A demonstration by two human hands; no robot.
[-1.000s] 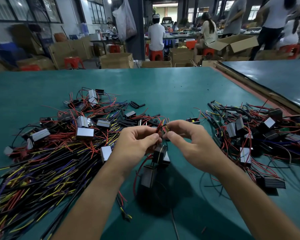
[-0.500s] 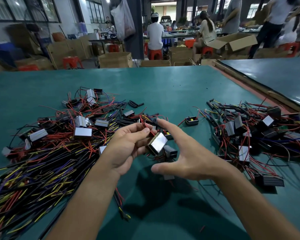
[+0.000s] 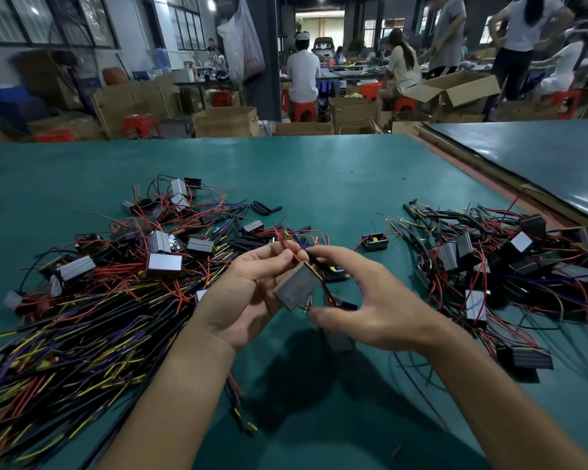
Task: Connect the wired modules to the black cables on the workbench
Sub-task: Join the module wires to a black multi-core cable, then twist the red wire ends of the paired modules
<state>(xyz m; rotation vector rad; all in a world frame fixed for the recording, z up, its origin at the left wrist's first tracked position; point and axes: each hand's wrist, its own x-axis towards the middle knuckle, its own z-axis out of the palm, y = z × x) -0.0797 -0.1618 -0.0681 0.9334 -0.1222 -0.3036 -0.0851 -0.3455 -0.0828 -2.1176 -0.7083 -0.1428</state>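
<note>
Where the hands meet: grey module (image 3: 297,286), lifted above the desk (image 3: 319,171), near centre.
Left hand (image 3: 248,300): fingers curled on the module and its red wires (image 3: 287,247).
Right hand (image 3: 381,317): forefinger and thumb arched round the module; grip cannot be told.
Left pile: black cables (image 3: 82,334) with modules among them.
Right pile: wired modules (image 3: 474,301), tangled.

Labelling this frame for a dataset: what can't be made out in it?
Head view only.
- Whether the module is joined to a cable: the left hand covers its wire ends.
- What the right hand pinches, if anything: its thumb is blurred.
- How far the cable pile extends: cut by the left and bottom edges.
</note>
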